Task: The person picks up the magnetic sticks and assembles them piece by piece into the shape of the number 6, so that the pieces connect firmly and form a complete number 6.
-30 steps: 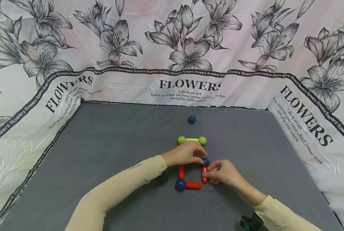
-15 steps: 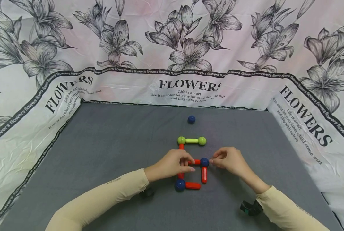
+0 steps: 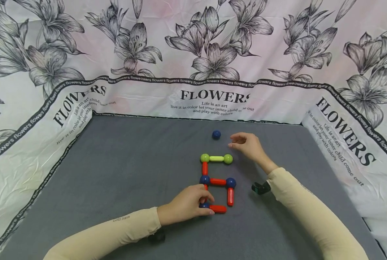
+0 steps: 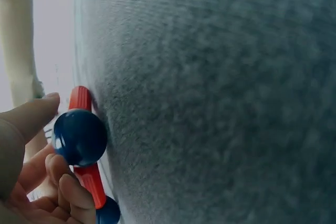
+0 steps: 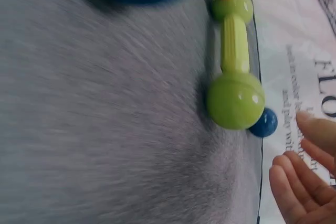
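Red rods and blue balls form a figure on the grey cloth, topped by a pale green rod (image 3: 216, 158) between two green balls (image 3: 228, 159). My left hand (image 3: 187, 204) is at the lower left blue ball (image 4: 80, 138), thumb and fingers to either side. In the left wrist view a gap shows between thumb tip and ball; finger contact is hard to tell. A red rod (image 3: 218, 209) runs right from that ball. My right hand (image 3: 249, 144) holds nothing, its fingers loosely bent, right of a lone blue ball (image 3: 216, 134) and apart from it.
Another red rod (image 3: 230, 196) hangs down from the right blue ball (image 3: 230, 182), its lower end apart from the bottom rod. Flower-printed cloth (image 3: 216, 99) borders the table's back and sides. A dark wrist device (image 3: 261, 187) sits under the right wrist.
My right hand has left the right blue ball and red rod and moved up toward the lone blue ball. My left hand has moved down the left side to the lower left ball.
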Action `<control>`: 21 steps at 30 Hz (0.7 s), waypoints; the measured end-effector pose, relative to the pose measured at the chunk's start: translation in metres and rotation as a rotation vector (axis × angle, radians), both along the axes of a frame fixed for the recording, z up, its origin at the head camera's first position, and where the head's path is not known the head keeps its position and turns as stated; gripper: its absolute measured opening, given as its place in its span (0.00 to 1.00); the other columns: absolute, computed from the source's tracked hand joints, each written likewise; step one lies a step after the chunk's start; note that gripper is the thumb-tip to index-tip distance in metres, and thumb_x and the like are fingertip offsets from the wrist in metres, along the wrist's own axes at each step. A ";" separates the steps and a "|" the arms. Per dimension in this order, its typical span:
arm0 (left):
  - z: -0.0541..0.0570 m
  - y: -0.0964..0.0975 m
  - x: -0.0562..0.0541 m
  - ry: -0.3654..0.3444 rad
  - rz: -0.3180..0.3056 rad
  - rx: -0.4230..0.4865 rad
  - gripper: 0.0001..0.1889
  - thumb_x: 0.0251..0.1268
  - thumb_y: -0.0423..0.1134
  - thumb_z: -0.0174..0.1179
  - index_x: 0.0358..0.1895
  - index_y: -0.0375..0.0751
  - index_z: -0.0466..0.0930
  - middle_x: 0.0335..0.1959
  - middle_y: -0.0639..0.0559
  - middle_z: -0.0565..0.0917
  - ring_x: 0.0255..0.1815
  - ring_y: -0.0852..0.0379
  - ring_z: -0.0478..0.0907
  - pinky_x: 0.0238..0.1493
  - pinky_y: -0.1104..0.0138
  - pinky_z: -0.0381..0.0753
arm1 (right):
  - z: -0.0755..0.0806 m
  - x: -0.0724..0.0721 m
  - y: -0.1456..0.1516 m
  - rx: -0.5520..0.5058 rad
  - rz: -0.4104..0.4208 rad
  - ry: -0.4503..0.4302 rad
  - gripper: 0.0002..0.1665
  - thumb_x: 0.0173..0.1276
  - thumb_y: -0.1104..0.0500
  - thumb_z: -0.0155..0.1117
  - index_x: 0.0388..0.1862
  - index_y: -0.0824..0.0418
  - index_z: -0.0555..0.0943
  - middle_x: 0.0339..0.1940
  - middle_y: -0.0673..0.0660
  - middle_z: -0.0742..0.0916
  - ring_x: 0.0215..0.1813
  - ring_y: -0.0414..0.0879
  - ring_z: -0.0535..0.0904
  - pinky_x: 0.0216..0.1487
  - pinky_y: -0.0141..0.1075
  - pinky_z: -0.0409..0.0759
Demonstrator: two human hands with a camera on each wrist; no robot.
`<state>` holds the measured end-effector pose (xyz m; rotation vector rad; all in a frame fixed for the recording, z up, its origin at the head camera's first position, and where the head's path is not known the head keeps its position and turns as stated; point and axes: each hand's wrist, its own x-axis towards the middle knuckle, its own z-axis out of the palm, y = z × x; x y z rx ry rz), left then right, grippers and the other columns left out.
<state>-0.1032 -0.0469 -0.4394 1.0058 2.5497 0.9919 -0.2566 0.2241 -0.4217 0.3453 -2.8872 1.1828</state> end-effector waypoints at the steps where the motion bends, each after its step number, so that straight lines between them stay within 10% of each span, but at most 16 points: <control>1: -0.001 0.001 0.001 0.018 0.001 -0.010 0.14 0.55 0.49 0.73 0.43 0.50 0.87 0.26 0.59 0.72 0.25 0.70 0.64 0.25 0.80 0.62 | -0.001 -0.007 -0.002 -0.008 0.012 -0.002 0.25 0.65 0.52 0.71 0.58 0.61 0.82 0.51 0.61 0.88 0.49 0.53 0.85 0.49 0.45 0.83; 9: -0.005 0.007 0.001 0.080 0.024 -0.128 0.13 0.55 0.52 0.73 0.41 0.52 0.88 0.26 0.61 0.71 0.23 0.70 0.64 0.23 0.79 0.62 | -0.002 -0.049 -0.023 0.008 0.059 -0.046 0.25 0.65 0.55 0.71 0.60 0.59 0.81 0.57 0.62 0.86 0.56 0.56 0.83 0.56 0.50 0.82; 21: 0.000 0.009 0.003 0.105 0.044 -0.173 0.12 0.55 0.50 0.74 0.39 0.51 0.89 0.25 0.61 0.72 0.21 0.70 0.64 0.21 0.78 0.64 | -0.008 -0.068 -0.040 0.051 0.067 -0.099 0.24 0.65 0.57 0.71 0.59 0.61 0.81 0.58 0.66 0.85 0.57 0.60 0.82 0.57 0.52 0.81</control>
